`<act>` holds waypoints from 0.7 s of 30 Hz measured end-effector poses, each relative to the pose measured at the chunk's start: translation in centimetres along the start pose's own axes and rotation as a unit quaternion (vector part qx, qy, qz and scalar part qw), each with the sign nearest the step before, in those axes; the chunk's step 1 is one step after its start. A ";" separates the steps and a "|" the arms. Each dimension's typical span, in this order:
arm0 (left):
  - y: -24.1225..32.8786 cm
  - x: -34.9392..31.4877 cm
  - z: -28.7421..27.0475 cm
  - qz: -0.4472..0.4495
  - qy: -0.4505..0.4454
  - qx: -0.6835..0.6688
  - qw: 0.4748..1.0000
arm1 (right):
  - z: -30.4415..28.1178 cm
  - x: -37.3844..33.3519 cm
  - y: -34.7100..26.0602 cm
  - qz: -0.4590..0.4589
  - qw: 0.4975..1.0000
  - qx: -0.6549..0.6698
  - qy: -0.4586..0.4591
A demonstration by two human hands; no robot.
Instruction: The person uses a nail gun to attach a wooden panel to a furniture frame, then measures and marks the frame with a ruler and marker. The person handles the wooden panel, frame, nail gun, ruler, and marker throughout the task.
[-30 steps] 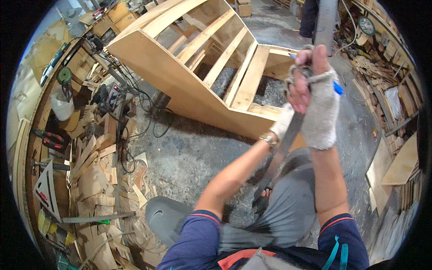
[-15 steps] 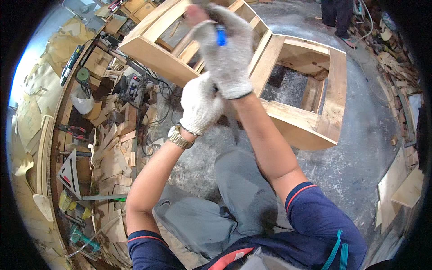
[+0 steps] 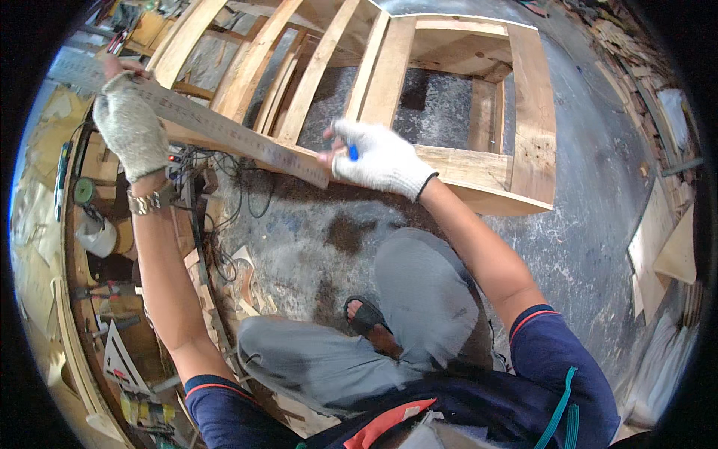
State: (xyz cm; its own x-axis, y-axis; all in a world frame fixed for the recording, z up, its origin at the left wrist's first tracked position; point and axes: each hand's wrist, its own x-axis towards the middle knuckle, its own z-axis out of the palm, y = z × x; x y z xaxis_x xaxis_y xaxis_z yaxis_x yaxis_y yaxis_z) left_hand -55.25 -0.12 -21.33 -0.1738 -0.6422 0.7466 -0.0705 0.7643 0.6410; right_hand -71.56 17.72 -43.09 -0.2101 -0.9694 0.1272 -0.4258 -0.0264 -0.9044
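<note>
Hands apart, the left hand (image 3: 134,129) clamps the long ruler (image 3: 232,135), seen across the slatted wooden frame's (image 3: 532,127) near left edge, while the right hand (image 3: 385,159), holding a blue pen-like object (image 3: 353,153) beside the right end, touch unclear, should steady that end against swinging.

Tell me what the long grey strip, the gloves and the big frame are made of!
The long grey strip looks like metal, probably steel: thin, flat and dully shiny. The gloves seem knitted, maybe cotton: fuzzy, matte, with soft cuffs. The big frame looks like bare wood: pale boards with grain showing, no paint I can see.
</note>
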 end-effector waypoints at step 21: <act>-15.4 17.9 -5.0 0.053 -0.250 0.150 0.955 | 3.9 8.0 3.8 0.287 0.931 0.184 0.131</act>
State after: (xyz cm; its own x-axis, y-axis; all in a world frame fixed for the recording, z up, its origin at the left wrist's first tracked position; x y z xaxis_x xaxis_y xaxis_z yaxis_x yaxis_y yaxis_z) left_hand -52.35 -23.64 -16.93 -0.6372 -0.5087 0.5789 -0.2917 0.8545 0.4299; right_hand -71.37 8.91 -47.07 -0.5378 -0.7577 -0.3696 0.1439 0.3495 -0.9258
